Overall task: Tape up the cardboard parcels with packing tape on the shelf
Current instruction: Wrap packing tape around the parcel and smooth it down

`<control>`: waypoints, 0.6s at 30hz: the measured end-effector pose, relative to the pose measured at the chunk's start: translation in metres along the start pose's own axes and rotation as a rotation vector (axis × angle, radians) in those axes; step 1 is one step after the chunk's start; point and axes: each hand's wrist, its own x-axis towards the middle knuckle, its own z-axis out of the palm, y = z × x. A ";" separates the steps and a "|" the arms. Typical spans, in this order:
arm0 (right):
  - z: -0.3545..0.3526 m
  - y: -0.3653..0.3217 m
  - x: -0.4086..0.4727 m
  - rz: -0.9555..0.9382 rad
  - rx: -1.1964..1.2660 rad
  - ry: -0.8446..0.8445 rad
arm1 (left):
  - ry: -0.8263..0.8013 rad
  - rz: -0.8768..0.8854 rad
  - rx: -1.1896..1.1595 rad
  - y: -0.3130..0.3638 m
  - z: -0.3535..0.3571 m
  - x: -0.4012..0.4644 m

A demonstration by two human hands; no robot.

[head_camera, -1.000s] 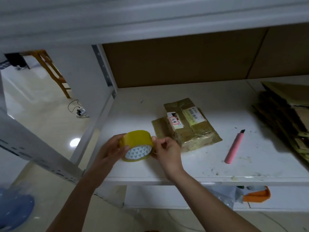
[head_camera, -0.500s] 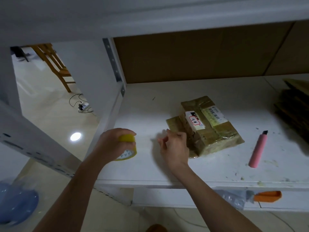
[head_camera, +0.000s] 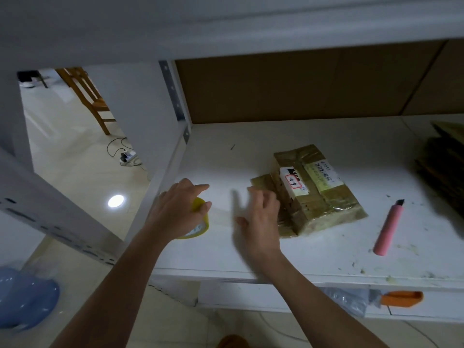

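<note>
Left hand (head_camera: 175, 212) grips tape roll (head_camera: 198, 222) near the shelf (head_camera: 251, 257) front edge; right hand (head_camera: 258, 217), blurred, pinches the strip, which may fold onto itself before reaching the parcel (head_camera: 313, 189).

Left hand (head_camera: 175, 212) is now gripping the yellow tape roll (head_camera: 199, 223) from above, down on the shelf (head_camera: 313, 257); earlier both hands were holding it up. Right hand (head_camera: 258, 217) is drawing a clear tape strip (head_camera: 221, 217) toward the parcel (head_camera: 311, 189).
</note>
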 end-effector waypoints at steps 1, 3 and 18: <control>-0.005 -0.002 -0.003 -0.038 -0.006 0.000 | 0.025 0.008 0.055 0.000 0.001 -0.001; -0.021 -0.003 -0.010 -0.152 -0.035 0.105 | 0.145 0.066 0.159 0.003 0.004 -0.004; -0.166 0.128 -0.019 -0.003 0.313 0.071 | -0.087 -0.332 -1.314 0.175 0.071 -0.024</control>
